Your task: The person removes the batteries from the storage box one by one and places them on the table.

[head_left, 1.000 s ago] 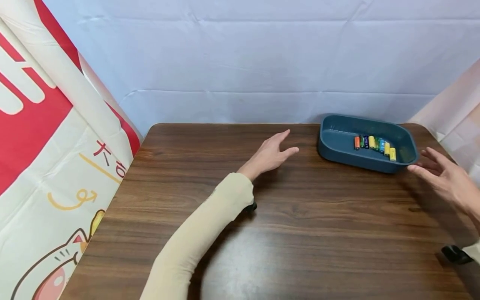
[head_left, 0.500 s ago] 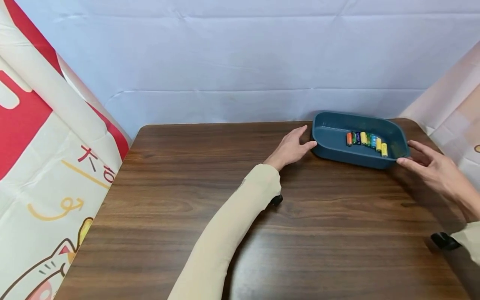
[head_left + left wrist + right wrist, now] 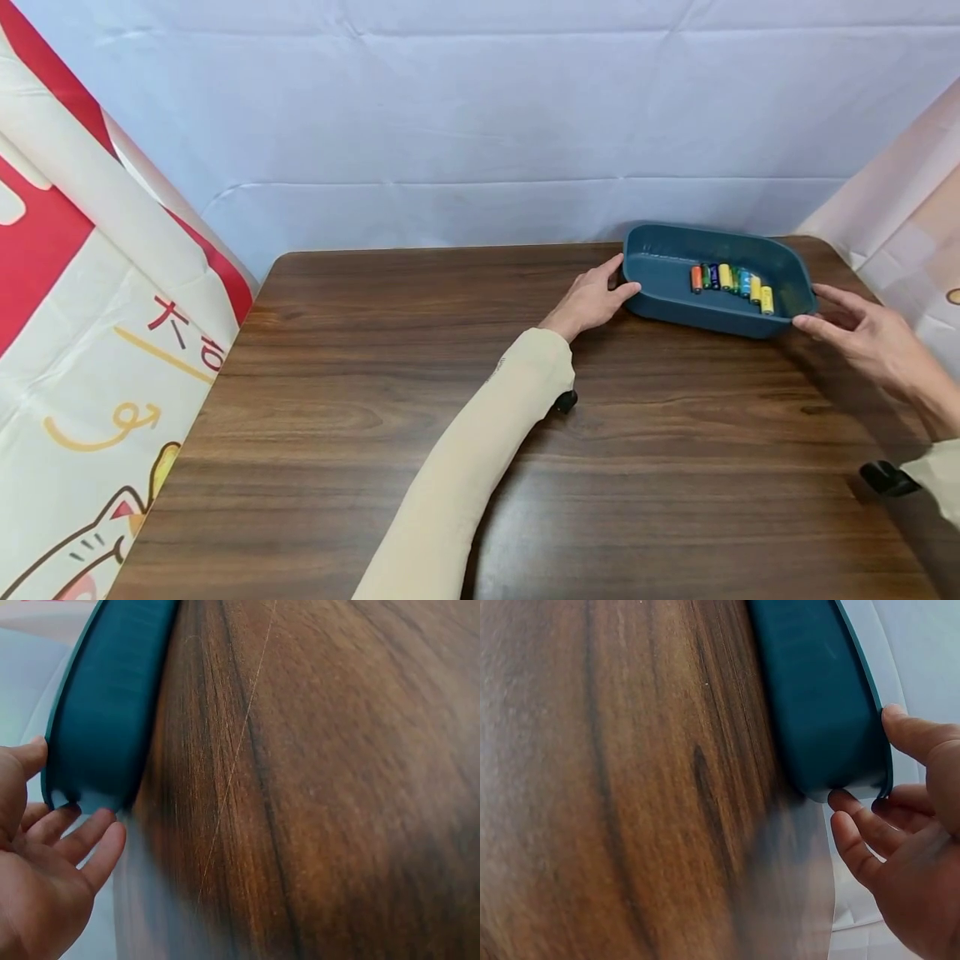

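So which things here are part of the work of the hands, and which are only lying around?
Part of the work:
- teal tray, with the left hand and right hand at its two ends
- batteries lying in it

Only around:
- wooden table
- cartoon cloth
- white backdrop

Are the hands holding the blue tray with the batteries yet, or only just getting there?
Nearly there. Both hands are already at the tray: the left hand touches its left end, thumb by the rim, and the right hand has fingers at its right end. Neither hand's fingers have curled round it. The tray sits flat on the table, with the batteries lined up inside. Gripping and moving it are not yet done.
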The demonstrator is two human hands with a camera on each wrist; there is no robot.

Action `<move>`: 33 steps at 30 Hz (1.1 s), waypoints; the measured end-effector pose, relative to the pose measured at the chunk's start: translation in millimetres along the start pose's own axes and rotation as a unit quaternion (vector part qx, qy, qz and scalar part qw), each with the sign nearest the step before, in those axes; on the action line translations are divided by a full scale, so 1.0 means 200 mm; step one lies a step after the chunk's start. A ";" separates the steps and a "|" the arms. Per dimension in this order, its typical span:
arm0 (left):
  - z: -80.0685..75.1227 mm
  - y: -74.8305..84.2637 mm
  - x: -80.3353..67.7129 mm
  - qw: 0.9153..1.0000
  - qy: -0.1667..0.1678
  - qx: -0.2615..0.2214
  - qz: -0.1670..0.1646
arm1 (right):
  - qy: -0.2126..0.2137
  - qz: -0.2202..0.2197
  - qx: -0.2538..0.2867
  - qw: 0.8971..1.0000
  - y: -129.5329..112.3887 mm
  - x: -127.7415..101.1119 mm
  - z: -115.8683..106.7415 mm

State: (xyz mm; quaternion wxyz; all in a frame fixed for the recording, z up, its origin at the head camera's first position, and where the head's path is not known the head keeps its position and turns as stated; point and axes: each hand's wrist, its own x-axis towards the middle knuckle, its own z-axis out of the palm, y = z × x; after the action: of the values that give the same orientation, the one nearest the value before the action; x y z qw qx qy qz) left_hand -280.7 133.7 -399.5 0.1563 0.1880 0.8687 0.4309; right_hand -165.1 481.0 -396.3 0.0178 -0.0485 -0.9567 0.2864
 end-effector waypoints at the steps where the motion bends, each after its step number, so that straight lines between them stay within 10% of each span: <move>1: 0.00 0.00 0.00 1.000 0.000 -0.001 0.003 | 0.001 0.001 0.000 1.000 0.00 0.00 0.00; 33: -0.05 -0.02 -0.03 1.000 -0.007 0.017 0.014 | 0.015 0.011 0.003 1.000 -0.01 -0.02 0.04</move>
State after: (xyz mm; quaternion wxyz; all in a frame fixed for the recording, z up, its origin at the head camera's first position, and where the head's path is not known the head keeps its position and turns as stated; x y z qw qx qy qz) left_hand -279.8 121.9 -395.5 0.1533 0.2054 0.8721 0.4168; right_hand -161.5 473.4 -402.3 0.0294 -0.0637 -0.9548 0.2888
